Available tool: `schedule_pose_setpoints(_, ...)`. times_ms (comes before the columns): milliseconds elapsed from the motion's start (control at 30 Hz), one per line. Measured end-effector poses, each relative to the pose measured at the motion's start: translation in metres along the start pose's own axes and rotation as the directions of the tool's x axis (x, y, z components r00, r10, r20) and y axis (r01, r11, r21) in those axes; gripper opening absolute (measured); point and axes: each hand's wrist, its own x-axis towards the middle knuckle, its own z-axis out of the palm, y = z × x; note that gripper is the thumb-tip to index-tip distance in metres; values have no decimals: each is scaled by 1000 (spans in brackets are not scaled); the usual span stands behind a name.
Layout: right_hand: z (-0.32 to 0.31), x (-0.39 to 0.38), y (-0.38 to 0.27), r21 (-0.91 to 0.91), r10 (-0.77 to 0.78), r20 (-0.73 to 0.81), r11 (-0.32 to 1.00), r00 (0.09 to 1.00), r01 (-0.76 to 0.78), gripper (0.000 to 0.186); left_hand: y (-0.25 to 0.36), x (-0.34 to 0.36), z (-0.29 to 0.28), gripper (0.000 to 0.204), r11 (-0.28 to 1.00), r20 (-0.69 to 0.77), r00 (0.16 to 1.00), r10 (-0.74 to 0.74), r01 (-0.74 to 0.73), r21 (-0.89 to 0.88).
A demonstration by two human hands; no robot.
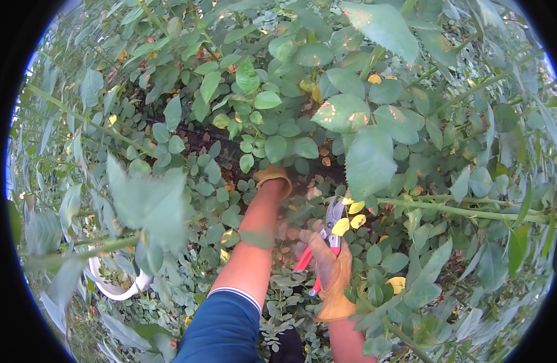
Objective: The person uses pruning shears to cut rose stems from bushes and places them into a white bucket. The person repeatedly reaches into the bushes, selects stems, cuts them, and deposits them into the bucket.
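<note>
My right hand [333, 275], in a tan work glove, is closed round a pair of pruning shears [334, 233] with red handles and a grey metal head. The blades point up and away from me, beside a few yellow leaves [349, 219]. My left arm reaches forward into the rose bush [278, 148]. Of my left hand, only the yellowish glove cuff [272, 175] shows; leaves hide its fingers, so what it touches cannot be seen.
A thick green stem [466, 210] runs across at the right, and another stem [91, 251] crosses close in front at the left. Large leaves [369, 160] hang near the view. A white curved object [116, 291] lies among the foliage at lower left. Dark ground [221, 151] shows beneath the leaves.
</note>
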Motion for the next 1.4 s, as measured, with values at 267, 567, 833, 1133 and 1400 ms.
schedule_pose_setpoints(267,1,-4,-6,-27,3,11,1000,1000,-3,35,-2,-29,0,30,948,-153,975,160,-108,300)
schedule_pose_setpoints(567,-3,-1,-1,-51,3,-6,999,1000,-3,34,-6,-8,6,25,985,-278,945,172,-156,77)
schedule_pose_setpoints(833,-8,3,4,-10,-39,42,999,998,39,42,7,-34,-19,25,991,-410,908,88,-123,-60)
schedule_pose_setpoints(1133,-15,5,6,-17,2,40,1000,999,-1,52,-69,-1,-48,25,941,-516,821,-244,71,-331)
schedule_pose_setpoints(1400,-14,7,5,17,-13,52,1000,999,12,61,-108,-3,-7,26,920,-370,869,-328,205,-335)
